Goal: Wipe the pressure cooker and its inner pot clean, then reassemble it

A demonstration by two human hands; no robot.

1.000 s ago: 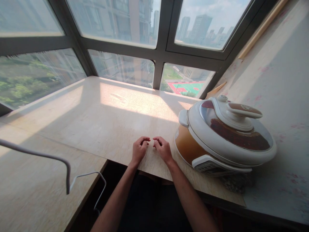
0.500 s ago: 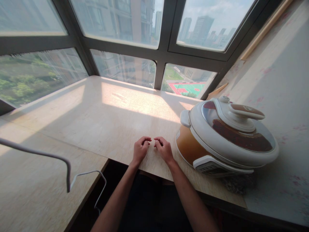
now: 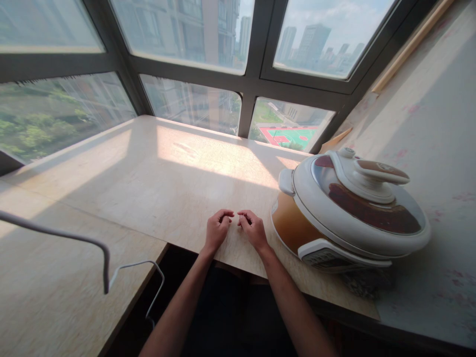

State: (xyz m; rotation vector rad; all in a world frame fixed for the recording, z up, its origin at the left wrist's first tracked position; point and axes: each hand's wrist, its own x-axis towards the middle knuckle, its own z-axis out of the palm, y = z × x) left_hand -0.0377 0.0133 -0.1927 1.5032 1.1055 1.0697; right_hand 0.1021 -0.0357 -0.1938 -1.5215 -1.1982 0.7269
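My left hand [image 3: 216, 229] and my right hand [image 3: 252, 229] rest side by side on a beige stone window ledge [image 3: 159, 183], near its front edge. The fingers of both are curled into loose fists, knuckles almost touching, and nothing shows inside them. Just right of my right hand sits an electric pressure cooker [image 3: 349, 213] with a white and brown lid and an amber body, tilted toward me. Its lid is on.
Dark-framed windows [image 3: 253, 84] run along the back and left of the ledge. A white wire hanger [image 3: 106, 263] lies over the ledge's lower left part. A papered wall [image 3: 427, 114] rises on the right, with a dark cloth [image 3: 366, 282] under the cooker.
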